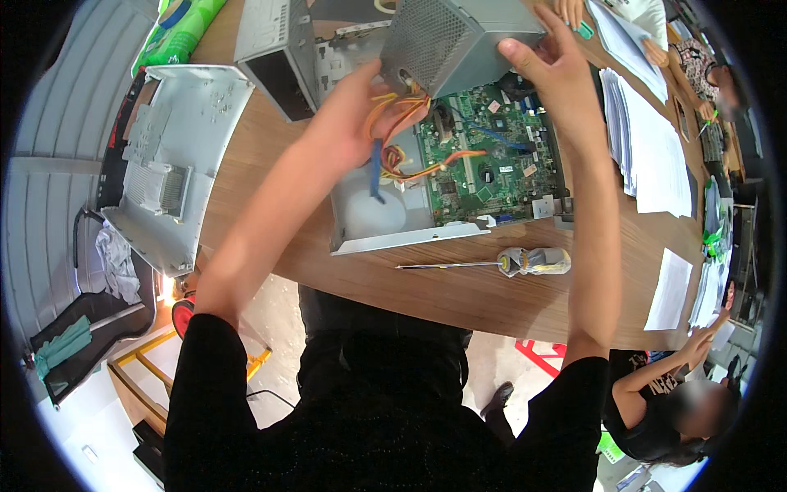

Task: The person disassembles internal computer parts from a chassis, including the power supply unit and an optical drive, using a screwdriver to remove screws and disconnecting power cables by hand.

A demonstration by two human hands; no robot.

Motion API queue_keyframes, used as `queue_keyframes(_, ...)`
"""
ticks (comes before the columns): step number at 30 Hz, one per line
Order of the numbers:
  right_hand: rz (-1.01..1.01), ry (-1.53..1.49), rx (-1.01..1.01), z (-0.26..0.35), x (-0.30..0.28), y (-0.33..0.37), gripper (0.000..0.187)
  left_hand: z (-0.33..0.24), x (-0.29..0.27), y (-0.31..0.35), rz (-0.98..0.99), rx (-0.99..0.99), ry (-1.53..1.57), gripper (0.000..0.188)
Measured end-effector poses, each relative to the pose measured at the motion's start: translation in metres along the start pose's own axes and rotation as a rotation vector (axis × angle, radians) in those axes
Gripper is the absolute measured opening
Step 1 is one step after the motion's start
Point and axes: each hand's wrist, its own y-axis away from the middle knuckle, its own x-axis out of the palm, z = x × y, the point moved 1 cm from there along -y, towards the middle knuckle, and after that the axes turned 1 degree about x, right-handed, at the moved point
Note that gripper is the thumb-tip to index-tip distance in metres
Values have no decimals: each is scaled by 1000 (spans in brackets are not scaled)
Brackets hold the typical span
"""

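Observation:
A grey metal power supply (484, 49) with a perforated side is tilted above an opened computer case (361, 215). My right hand (557, 74) grips its right edge, thumb on the near face and fingers over the far side. At its lower left corner, my left hand (365, 111) is closed around the box where the cables leave it; some fingertips are hidden. Yellow, orange and red cables (398, 160) hang across my left fingers, with a blue strip beside them. Below lies a green motherboard (484, 164) in the case.
A screwdriver (533, 261) lies near the table's front edge. To the left are a metal cover (217, 107) holding a finned heat sink (160, 189), and an upright metal housing (275, 41). Paper stacks (656, 156) lie right. Other people sit along the right side.

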Motion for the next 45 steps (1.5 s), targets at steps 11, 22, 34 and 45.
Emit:
queue_keyframes(11, -60, -229, 102, 17, 13, 5, 66, -19, 29, 12, -89, 1081, -1285, 112)
queue_keyframes(22, -257, -69, -26, 52, 34, 7, 62, -13, 43, 29, -278, 1049, -1129, 108)
queue_keyframes(34, -74, -535, 102, 27, 48, -3, 37, -16, 35, 26, -208, 1052, -932, 67)
queue_keyframes(45, -93, -890, 127, 28, 50, 20, 34, -20, 24, 52, -154, 887, -1029, 79)
